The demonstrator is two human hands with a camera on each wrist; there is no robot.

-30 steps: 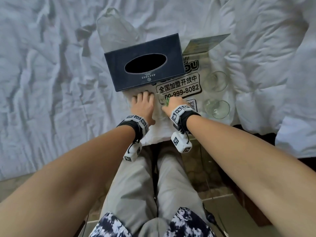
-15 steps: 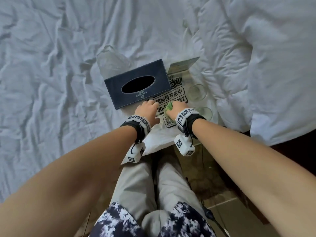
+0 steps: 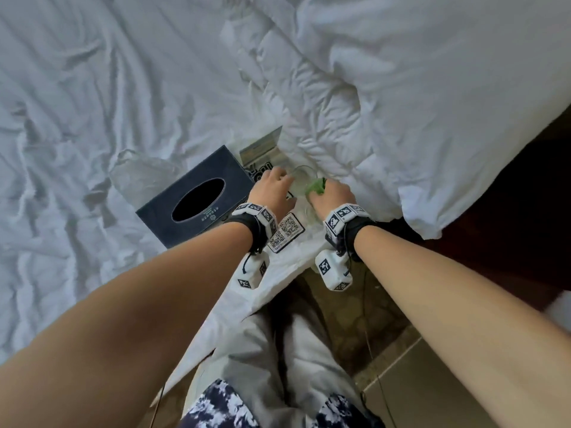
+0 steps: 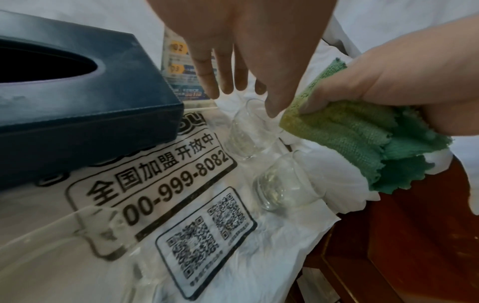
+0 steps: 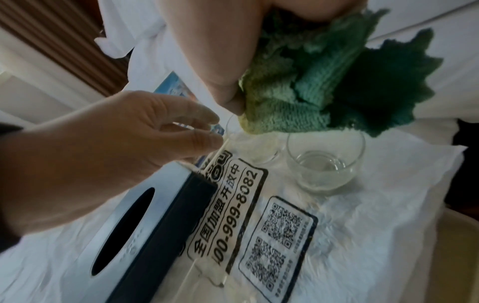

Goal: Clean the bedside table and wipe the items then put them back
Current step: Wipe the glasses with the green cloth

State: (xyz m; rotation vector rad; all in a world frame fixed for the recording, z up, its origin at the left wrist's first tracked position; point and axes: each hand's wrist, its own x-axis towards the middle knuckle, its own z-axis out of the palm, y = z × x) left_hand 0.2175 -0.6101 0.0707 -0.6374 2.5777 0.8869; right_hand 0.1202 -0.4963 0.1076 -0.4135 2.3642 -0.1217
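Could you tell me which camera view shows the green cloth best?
The left wrist view: the green cloth shows unblocked, bunched in the right hand. The right wrist view shows it close but shadowed; the head view shows only a scrap beyond the knuckles.

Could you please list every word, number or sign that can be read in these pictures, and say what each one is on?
"全国加盟开放中": clear plastic sheet, upper line in the black frame.
"00-999-8082": same sheet, line below; its start is hidden.
Two QR codes: same sheet, with fine print too small to read.
"02" and "03": badges on the standing card; its other text is blurred.
Small pale logo on the tissue box: too small to read.
Black-and-white marker squares: wrist bands.
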